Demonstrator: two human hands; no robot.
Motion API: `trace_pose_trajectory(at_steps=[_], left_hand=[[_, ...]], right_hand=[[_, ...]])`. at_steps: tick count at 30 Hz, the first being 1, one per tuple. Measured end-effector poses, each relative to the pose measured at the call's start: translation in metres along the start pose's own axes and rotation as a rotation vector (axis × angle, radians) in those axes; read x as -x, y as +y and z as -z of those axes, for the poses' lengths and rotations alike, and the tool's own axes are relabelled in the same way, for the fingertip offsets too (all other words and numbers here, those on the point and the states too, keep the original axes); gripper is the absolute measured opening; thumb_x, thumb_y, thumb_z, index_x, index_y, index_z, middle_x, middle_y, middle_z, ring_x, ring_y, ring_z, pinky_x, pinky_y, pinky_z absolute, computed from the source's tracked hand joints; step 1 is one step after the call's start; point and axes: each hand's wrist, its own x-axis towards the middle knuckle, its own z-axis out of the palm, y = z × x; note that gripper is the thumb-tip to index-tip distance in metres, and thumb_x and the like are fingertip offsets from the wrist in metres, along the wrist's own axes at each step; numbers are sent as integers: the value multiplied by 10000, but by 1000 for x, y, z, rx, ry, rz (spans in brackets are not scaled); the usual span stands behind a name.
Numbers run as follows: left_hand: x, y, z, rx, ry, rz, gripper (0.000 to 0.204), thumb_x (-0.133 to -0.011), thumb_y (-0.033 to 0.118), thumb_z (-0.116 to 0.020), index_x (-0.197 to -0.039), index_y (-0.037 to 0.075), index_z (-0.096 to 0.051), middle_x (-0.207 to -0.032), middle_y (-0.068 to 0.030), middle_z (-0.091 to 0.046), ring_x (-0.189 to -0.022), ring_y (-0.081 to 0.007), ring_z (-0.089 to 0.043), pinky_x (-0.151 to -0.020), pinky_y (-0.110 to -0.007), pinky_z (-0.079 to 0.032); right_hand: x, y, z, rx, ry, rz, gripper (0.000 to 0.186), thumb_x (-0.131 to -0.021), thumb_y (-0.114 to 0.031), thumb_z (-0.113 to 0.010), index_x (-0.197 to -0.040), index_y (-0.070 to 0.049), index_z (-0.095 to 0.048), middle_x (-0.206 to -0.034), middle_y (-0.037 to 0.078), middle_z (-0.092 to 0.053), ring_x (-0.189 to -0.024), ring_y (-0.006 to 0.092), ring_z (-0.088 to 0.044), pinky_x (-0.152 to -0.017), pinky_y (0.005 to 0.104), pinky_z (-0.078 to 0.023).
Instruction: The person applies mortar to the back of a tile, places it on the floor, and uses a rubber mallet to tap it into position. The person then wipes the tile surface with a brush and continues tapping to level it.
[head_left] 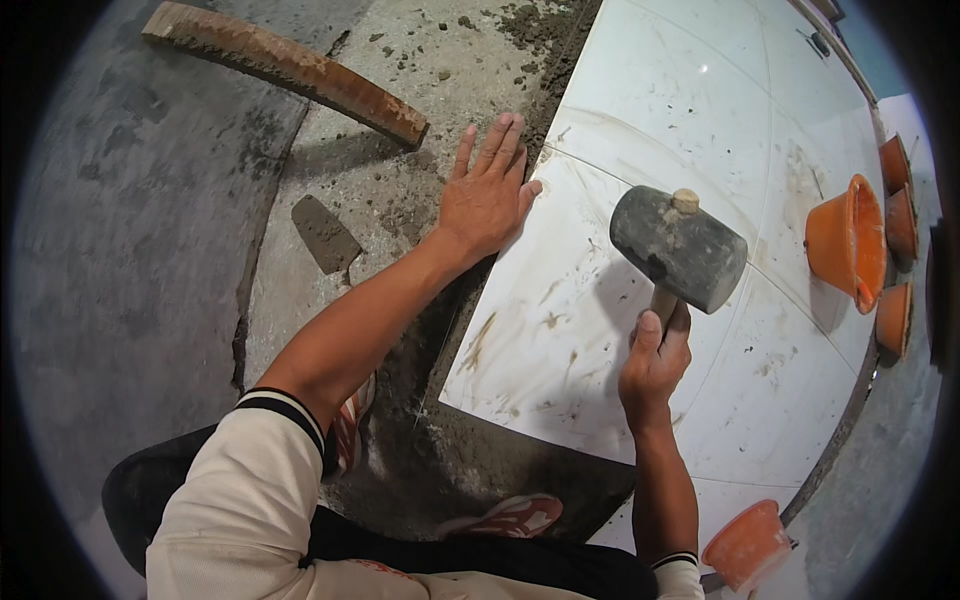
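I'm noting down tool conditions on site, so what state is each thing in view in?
Left hand: open, fingers spread, at the tile's edge
Right hand: closed round the mallet's handle
Mallet: gripped, head up above the tile, scuffed
Tile: laid flat, smeared with dirt
Trowel: lying down, blade caked
Wood bar: dirty along its side
Big bucket: smudged; contents unclear

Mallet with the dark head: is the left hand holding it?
No, the right hand grips the mallet, while the left hand is at the edge of the white tile.
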Motion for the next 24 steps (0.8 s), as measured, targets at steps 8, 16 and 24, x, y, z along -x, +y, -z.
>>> trace_pose_trajectory(at_steps=[8, 16, 24], left_hand=[[-11, 3, -7, 21, 28, -30, 570, -1065, 398, -533, -1524, 59, -542, -1752, -185, -228, -1653, -292, -106, -1312, -569, -24], [-32, -14, -29, 248, -13, 329, 1022, -981, 616, -604, -1657, -49, -222, -1733, -333, -104, -1643, -424, -3, -1275, -630, 44], [-40, -17, -33, 350, -103, 463, 1136, -930, 680, -638, -1660, -62, -184, -1731, -350, -65, -1641, -429, 52, -1265, -637, 61]], right_hand=[[6, 5, -2, 6, -59, -137, 469, -1103, -253, -542, -1434, 79, -533, -1095, 196, -654, -931, 302, -623, -835, 379, -488], [-13, -17, -7, -583, 156, 31, 390, -1114, -307, -525, -1314, 27, -562, -817, 29, -541, -613, 58, -460, -506, 203, -372], [-30, -25, -12, -8, -86, -26, 438, -1114, -204, -536, -1432, 96, -509, -1204, 300, -710, -1115, 462, -704, -975, 447, -537]])
